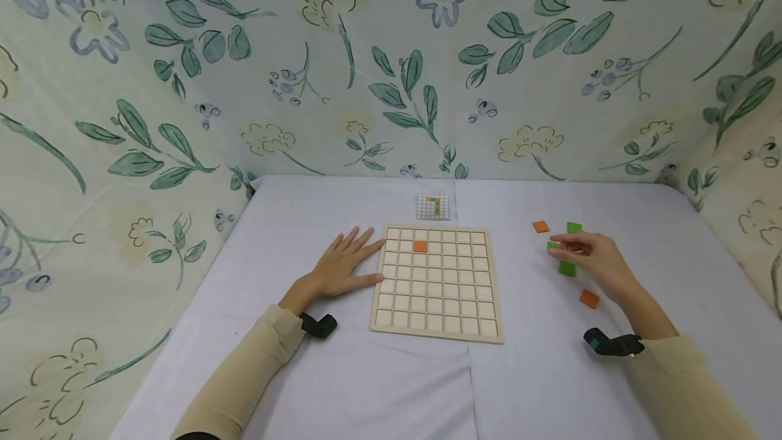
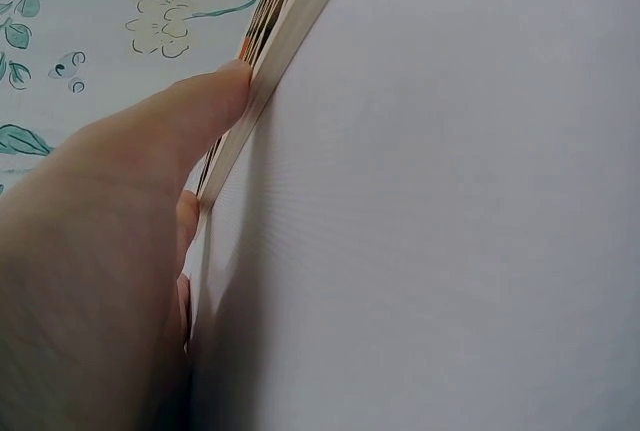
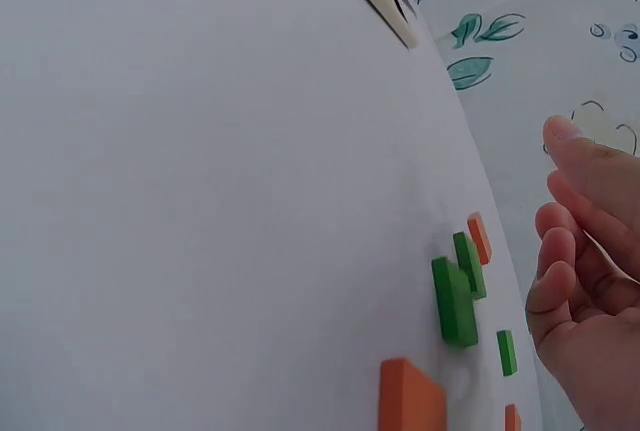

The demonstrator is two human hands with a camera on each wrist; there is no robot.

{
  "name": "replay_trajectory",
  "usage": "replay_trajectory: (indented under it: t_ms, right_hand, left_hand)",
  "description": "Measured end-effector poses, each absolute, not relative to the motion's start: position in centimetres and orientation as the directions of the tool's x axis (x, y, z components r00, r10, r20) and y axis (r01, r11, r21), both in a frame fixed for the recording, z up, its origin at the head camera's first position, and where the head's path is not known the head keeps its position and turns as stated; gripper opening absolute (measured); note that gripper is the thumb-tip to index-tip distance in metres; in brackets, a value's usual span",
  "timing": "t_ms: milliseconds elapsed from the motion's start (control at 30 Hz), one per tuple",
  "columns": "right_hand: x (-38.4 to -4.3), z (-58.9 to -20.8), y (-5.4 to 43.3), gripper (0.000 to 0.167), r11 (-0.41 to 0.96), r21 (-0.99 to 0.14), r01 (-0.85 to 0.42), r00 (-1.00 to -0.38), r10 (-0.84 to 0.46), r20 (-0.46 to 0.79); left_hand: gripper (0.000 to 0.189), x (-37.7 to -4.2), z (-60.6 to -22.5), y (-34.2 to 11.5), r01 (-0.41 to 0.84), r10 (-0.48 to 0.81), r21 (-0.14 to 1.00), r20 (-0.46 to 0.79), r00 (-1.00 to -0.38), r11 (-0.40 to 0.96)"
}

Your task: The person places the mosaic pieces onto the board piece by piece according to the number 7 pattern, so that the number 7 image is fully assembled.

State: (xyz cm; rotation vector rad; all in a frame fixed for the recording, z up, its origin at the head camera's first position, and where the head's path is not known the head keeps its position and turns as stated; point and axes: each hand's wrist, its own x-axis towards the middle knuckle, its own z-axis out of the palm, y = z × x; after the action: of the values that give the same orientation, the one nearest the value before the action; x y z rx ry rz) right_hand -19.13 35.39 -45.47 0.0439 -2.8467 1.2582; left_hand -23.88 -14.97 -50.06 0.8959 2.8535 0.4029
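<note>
A square wooden grid board (image 1: 435, 335) lies on the white cloth, with one orange tile (image 1: 420, 246) in a cell near its upper left. My left hand (image 1: 339, 267) is spread flat at the board's left side, thumb and index fingertip touching its edge; the left wrist view shows the thumb (image 2: 215, 101) against the rim. Over the loose tiles at the right hovers my right hand (image 1: 595, 260), its fingers loosely bent. A green tile (image 1: 552, 245) shows by its fingertips. The right wrist view shows that hand (image 3: 600, 271) above the tiles, with nothing visible between thumb and fingers.
Around the right hand lie more green tiles (image 1: 567, 268) and orange tiles (image 1: 589, 299). A small card with a coloured grid pattern (image 1: 432, 207) lies behind the board. A floral cloth wall (image 1: 379, 87) stands behind the table.
</note>
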Motion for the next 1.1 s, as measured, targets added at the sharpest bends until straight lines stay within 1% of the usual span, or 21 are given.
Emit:
replay_trajectory:
  t_ms: [167,267,433,667,900,1100]
  right_hand:
    - [-18.5,-46.5,36.7,0.047,0.696,-0.716,-0.047,-0.999,-0.014,0.052]
    - [-18.1,-47.0,37.1,0.050,0.702,-0.712,0.005,-1.000,0.024,0.017]
    - [-17.7,-47.3,37.5,0.053,0.707,-0.705,0.052,-0.998,0.055,-0.019]
    - [-17.3,-47.5,38.1,0.054,0.717,-0.696,0.044,-0.999,0.053,-0.008]
    - [-17.1,-47.6,38.2,0.051,0.723,-0.690,0.042,-0.999,0.043,-0.015]
    - [-17.3,-48.1,38.5,0.044,0.738,-0.675,-0.002,-1.000,0.012,0.015]
  left_hand:
    - [0.083,-24.0,-50.2,-15.1,0.543,0.577,0.287,-0.042,-0.816,0.789]
    - [0.083,-24.0,-50.2,-15.1,0.545,0.578,0.287,-0.039,-0.815,0.788]
    - [0.082,-24.1,-50.2,-15.0,0.550,0.580,0.274,-0.038,-0.814,0.789]
    - [0.082,-24.1,-50.1,-15.0,0.548,0.577,0.263,-0.041,-0.816,0.794]
    - [0.083,-23.8,-49.9,-15.0,0.556,0.586,0.283,-0.024,-0.810,0.781]
    - [0.083,-23.7,-49.7,-15.0,0.554,0.584,0.283,-0.029,-0.811,0.783]
